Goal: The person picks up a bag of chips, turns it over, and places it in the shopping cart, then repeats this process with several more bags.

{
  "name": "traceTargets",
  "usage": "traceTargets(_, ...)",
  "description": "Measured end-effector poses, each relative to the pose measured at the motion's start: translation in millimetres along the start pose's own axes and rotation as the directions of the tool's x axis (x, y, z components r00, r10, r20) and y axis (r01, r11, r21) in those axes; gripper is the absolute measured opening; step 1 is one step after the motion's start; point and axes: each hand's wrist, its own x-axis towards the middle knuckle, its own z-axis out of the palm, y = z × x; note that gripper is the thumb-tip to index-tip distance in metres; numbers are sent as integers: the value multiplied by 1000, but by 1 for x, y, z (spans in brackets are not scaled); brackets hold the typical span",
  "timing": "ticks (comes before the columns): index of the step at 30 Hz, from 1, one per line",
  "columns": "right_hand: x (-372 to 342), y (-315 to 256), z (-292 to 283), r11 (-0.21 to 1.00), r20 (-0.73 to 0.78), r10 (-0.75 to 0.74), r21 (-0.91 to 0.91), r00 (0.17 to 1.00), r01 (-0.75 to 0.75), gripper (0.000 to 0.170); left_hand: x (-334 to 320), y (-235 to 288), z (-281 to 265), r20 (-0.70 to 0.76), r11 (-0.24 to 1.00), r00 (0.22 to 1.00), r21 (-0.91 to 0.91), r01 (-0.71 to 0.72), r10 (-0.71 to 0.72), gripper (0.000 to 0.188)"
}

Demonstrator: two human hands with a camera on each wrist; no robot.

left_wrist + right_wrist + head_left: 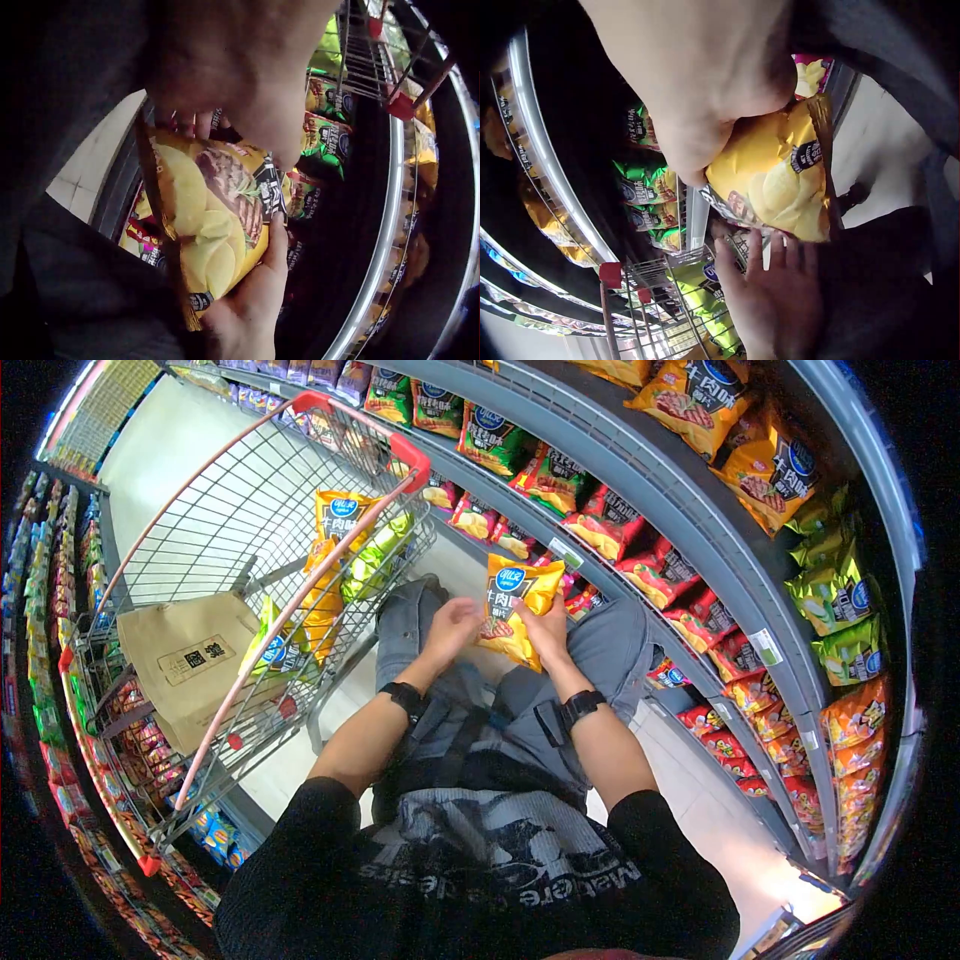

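Note:
A yellow bag of chips (pixel 512 585) with a blue logo is held upright over the person's lap in the head view. The right hand (pixel 546 632) grips its right side, the thumb lying across the front. At the opposite edge, the left hand (pixel 456 628) hovers with its fingers loosely extended. The right wrist view shows the left hand's fingers (pixel 754 251) straight, right at the edge of the bag. Sliced potato and grilled meat are printed on the bag front (pixel 225 225), seen in the left wrist view.
A wire shopping cart with a red rim (pixel 415 455) stands at left. It carries a brown tote bag (pixel 160 625), yellow chip bags (pixel 322 605) and green ones (pixel 375 560). Shelves (pixel 640 450) of snack bags curve along the right. Another snack shelf (pixel 45 650) lines the far left.

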Motion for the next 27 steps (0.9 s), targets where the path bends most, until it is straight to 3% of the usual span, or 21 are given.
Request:
traceTargets(2, -7, -8, 1, 999, 32, -13, -40, 999, 14, 66, 1, -1, -6, 120, 999, 992, -19, 48, -45, 52)
traceTargets(5, -7, 4, 3, 979, 12, -58, -194, 998, 59, 55, -1, 6, -1, 148, 985, 983, -117, 127, -109, 53)
traceTargets(8, -9, -9, 1, 995, 174, -22, 95, 984, 5, 40, -2, 4, 4, 3, 972, 991, -193, 131, -133, 53)
traceTargets(9, -11, -13, 1, 983, 209, 54, 159, 976, -88, 32, -5, 8, 5, 43, 978, 998, -201, 57, -49, 53)
traceTargets(11, -12, -11, -3, 992, 291, -6, 123, 957, -31, 30, -11, 15, 4, 119, 970, 986, -224, -91, 120, 54)
traceTargets(12, -12, -9, -4, 994, 332, -34, 108, 942, -2, 30, -11, 16, 4, 138, 969, 985, -237, -68, 103, 53)
traceTargets(15, -11, -5, -1, 983, 217, -181, 65, 959, 171, 36, -9, 16, 2, 160, 960, 986, -280, 8, 38, 52)
traceTargets(18, -13, -10, -1, 989, 80, -69, -126, 994, 78, 43, -8, 14, 2, 161, 924, 986, -370, 98, -40, 51)
traceTargets(21, -11, -9, -2, 982, 345, 108, 106, 932, -153, 52, -10, 13, 1, 229, 846, 970, -498, 193, -87, 49)
traceTargets(23, -16, -12, -1, 968, 400, 156, 122, 903, -221, 57, -9, 14, -1, 264, 793, 956, -552, 256, -125, 46)
traceTargets(26, -20, -24, -3, 965, 388, 212, 61, 897, -254, 59, -7, 17, 1, 131, 913, 986, -383, 142, -98, 46)
traceTargets(27, -20, -25, -3, 967, 368, 226, 26, 902, -253, 59, -4, 17, 1, 127, 908, 989, -402, 120, -75, 45)
